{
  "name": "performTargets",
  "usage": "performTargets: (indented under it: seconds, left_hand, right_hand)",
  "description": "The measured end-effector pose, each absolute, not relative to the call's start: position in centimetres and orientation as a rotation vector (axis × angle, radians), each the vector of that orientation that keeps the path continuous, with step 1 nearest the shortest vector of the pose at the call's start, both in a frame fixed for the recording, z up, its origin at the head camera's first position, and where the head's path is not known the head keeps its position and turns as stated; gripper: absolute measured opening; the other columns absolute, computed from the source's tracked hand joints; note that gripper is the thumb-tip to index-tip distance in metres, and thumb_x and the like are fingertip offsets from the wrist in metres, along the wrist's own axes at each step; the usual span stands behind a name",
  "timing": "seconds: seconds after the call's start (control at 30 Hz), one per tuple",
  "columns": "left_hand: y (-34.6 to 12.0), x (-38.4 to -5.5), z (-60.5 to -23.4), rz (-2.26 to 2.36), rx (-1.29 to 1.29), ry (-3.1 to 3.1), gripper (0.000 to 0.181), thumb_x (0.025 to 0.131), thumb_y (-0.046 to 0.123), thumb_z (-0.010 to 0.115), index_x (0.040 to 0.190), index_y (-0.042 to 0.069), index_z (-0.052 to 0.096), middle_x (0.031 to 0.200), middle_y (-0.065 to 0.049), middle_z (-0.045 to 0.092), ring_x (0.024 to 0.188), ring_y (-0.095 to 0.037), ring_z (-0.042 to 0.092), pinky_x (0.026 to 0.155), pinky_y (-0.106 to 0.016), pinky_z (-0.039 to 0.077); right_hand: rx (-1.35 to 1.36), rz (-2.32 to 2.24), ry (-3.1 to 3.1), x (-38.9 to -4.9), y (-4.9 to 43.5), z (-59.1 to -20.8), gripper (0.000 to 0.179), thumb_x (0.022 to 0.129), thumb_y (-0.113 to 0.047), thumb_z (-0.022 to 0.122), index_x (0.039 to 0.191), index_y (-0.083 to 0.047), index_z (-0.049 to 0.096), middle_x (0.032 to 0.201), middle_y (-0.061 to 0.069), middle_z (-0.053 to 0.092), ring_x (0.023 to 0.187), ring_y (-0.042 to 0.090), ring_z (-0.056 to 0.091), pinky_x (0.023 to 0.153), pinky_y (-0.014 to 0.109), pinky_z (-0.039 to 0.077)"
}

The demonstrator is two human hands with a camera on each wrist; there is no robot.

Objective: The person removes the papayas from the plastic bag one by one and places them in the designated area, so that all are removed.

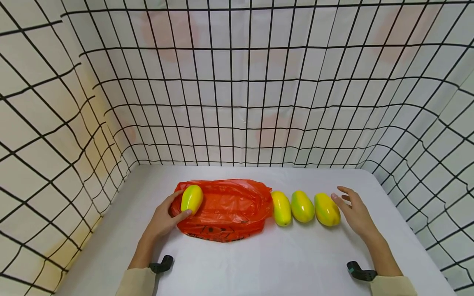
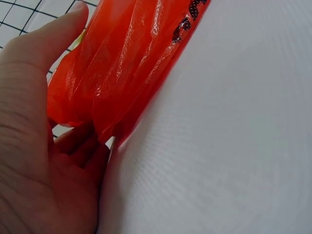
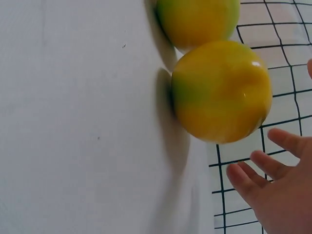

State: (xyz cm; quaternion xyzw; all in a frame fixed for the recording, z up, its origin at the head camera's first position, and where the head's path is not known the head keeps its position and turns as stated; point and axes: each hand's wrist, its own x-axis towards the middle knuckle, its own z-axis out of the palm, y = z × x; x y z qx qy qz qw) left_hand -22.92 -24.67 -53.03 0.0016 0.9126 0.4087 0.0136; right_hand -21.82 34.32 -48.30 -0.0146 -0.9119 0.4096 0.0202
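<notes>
A red plastic bag [image 1: 231, 207] lies spread on the table with its mouth upward. At its left end sits a glossy yellow-green mango-like fruit [image 1: 192, 199]. My left hand [image 1: 164, 217] holds that end of the bag, the thumb beside the fruit's lower end and the fingers curled against the plastic [image 2: 117, 68]. To the right of the bag, three similar fruits stand in a row: a longer one [image 1: 282, 209] against the bag, a middle one [image 1: 302, 206] and a right one [image 1: 327, 209]. My right hand [image 1: 355, 211], fingers spread, is beside the right fruit [image 3: 222, 92], holding nothing.
A white-covered table [image 1: 289, 259] carries everything. Black wire grid panels [image 1: 240, 94] rise at the back and along both sides, with pale sheeting behind them. Each wrist wears a small black camera, one on the left [image 1: 161, 264] and one on the right [image 1: 360, 272].
</notes>
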Motion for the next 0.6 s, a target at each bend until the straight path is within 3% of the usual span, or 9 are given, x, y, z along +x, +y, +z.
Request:
performTargets:
  seconds: [0.23, 0.6]
  left_hand:
    - [-24.8, -22.6, -52.8, 1.244, -0.002, 2.853, 0.097, 0.083, 0.063, 0.075, 0.162, 0.027, 0.031, 0.166, -0.016, 0.033, 0.150, -0.043, 0.034, 0.112, -0.065, 0.043]
    - [-24.7, -22.8, -52.7, 1.246, -0.001, 2.844, 0.097, 0.083, 0.063, 0.075, 0.162, 0.029, 0.030, 0.167, -0.016, 0.031, 0.151, -0.043, 0.031, 0.113, -0.065, 0.041]
  right_hand:
    - [-0.066, 1.177, -2.642, -21.8, 32.9, -47.5, 0.069, 0.106, -0.048, 0.052, 0.152, 0.001, 0.040, 0.161, 0.031, 0.029, 0.142, 0.053, 0.034, 0.112, 0.071, 0.035]
    - [-0.023, 1.213, -2.641, -21.2, 31.0, -46.4, 0.067, 0.105, -0.050, 0.052, 0.154, -0.005, 0.040, 0.155, 0.027, 0.041, 0.137, 0.051, 0.043, 0.112, 0.070, 0.038]
